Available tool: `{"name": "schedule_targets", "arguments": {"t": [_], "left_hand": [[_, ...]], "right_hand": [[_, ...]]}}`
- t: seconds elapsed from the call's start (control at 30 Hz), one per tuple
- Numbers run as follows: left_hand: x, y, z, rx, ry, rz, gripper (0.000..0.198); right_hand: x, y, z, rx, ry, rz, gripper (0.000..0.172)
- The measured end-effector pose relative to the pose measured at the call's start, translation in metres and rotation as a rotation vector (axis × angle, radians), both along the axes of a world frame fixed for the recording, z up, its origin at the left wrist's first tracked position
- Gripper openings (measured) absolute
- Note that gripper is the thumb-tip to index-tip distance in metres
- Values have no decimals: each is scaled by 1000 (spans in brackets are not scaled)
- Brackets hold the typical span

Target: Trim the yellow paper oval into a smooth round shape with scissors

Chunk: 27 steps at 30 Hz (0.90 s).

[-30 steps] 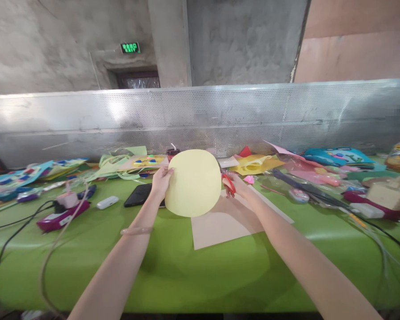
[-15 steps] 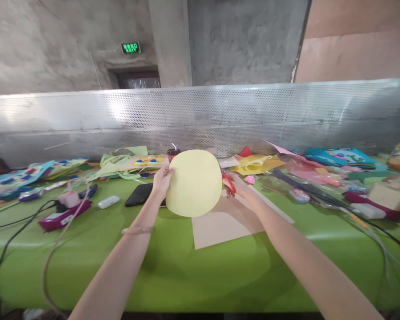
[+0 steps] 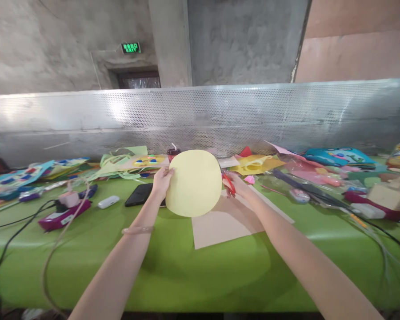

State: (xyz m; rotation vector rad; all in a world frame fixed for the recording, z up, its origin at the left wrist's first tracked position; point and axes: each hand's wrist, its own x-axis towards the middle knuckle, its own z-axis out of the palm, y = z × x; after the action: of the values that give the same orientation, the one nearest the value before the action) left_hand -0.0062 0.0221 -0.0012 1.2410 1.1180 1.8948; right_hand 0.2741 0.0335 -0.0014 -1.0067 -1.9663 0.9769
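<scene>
A pale yellow paper disc (image 3: 195,183), roughly round, is held up facing me above the table. My left hand (image 3: 163,180) pinches its left edge between thumb and fingers. At the disc's right edge, my right hand (image 3: 238,186) is closed round the red handles of a pair of scissors (image 3: 230,184); the blades are mostly hidden, so I cannot tell whether they touch the paper. Below the disc and my right hand lies a pale pinkish sheet of paper (image 3: 226,226), slightly askew on the green tabletop (image 3: 173,271).
A black phone (image 3: 138,194) and a white case (image 3: 108,202) lie left of the disc, with a purple power strip (image 3: 65,216) and cables farther left. Yellow paper scraps (image 3: 253,164) and a dark cup (image 3: 173,152) stand behind. A blue packet (image 3: 340,156) sits at the back right.
</scene>
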Motion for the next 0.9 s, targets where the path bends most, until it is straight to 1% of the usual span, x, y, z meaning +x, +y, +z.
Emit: {"name": "schedule_targets", "arguments": {"t": [0.3, 0.6, 0.8, 0.9], "left_hand": [[0, -2, 1, -14, -6, 8, 32], [1, -5, 3, -26, 6, 20, 28], [2, -5, 3, -28, 7, 11, 28], [2, -5, 3, -38, 14, -5, 30]], "right_hand": [[1, 2, -1, 23, -27, 11, 13], [2, -2, 2, -1, -11, 10, 10], [4, -7, 8, -72, 69, -16, 13], [5, -7, 11, -68, 120, -10, 13]]}}
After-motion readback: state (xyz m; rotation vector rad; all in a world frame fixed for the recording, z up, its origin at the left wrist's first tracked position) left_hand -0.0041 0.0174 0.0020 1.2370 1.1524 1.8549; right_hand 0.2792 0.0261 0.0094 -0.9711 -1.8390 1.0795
